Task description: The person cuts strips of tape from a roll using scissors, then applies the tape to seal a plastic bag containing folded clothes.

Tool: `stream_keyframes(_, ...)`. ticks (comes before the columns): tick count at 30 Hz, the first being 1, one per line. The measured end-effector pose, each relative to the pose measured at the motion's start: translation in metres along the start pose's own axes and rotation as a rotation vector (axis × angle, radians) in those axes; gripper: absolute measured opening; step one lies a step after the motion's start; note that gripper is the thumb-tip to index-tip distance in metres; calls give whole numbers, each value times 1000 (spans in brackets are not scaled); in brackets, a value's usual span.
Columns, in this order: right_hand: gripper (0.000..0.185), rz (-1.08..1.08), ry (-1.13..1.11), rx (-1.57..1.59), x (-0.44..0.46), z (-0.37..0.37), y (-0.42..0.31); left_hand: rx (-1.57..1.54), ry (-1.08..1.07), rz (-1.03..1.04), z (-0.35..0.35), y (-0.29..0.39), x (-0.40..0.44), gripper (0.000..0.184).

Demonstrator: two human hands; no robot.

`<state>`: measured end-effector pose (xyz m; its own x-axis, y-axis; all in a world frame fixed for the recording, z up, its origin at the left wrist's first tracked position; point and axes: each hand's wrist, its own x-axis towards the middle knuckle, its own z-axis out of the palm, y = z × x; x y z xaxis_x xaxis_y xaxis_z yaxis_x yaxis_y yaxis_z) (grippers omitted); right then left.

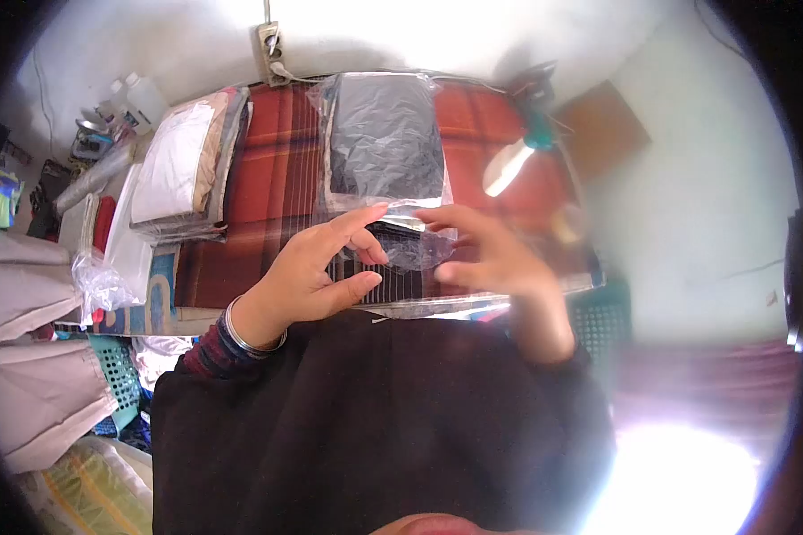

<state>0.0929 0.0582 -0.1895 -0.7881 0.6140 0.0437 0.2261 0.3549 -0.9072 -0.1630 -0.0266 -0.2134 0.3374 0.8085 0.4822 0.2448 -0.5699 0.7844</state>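
A clear plastic bag with folded dark cloth (pixel 384 134) in it lies flat near the table's far edge. Its loose, crinkled end (pixel 410 251) reaches toward me, between and behind my hands. My left hand (pixel 317 272) is raised over this near end, with thumb and fingers apart and nothing in them. Facing it from the other side is my right hand (pixel 491 254), a little blurred, its thumb and fingers also apart and empty. Whether any fingertip touches the plastic, I cannot tell.
A red-brown plaid cloth (pixel 277 152) covers the table. Bagged folded garments (pixel 174 169) are stacked at left, beside crumpled plastic (pixel 103 283). A bottle with a teal top (pixel 537 132) is at right. A power strip (pixel 271 53) hangs on the wall.
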Motion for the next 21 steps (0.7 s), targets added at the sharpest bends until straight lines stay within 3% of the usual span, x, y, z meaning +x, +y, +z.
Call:
stream_keyframes(1, 51, 2, 14, -2, 5, 9, -3, -3, -11, 8, 1, 0, -1, 66)
stream_keyframes(3, 38, -139, -61, -4, 14, 24, -5, 37, -5, 30, 0, 1, -5, 65)
stream_keyframes(4, 20, -168, -11, 75, 17, 32, 3, 37, -10, 30, -3, 2, -7, 65)
stream_keyframes(5, 20, -167, -8, 78, 14, 35, 1, 34, -36, -17, -6, 4, -10, 65)
stream_keyframes(7, 10, -69, 157, 34, 6, 39, -2, 29, -66, -67, -10, 5, -14, 66)
stream_keyframes(10, 8, -163, 390, -170, -4, 47, -6, 96, -88, -31, -11, -2, -21, 63)
stream_keyframes(11, 8, -200, 492, -281, -8, 45, -8, 148, 71, -29, -12, -9, -22, 63)
stream_keyframes(13, 15, -153, 561, -297, -11, 32, 4, 397, 268, 52, -22, -19, -20, 63)
stream_keyframes(15, 30, -178, 761, -433, -4, 21, 18, 760, 211, 327, -28, -25, -3, 65)
stream_keyframes(16, 58, -241, 736, -458, 2, 21, 26, 753, 212, 319, -23, -28, 4, 65)
stream_keyframes(17, 58, -235, 730, -460, 8, 26, 34, 883, 150, 325, -16, -30, 12, 59)
stream_keyframes(19, 80, -185, 704, -902, 24, 41, 56, 1016, 89, 340, -13, -45, 22, 53)
stream_keyframes(21, 80, -59, 660, -1002, 23, 52, 101, 1089, 49, 376, -8, -83, 19, 40)
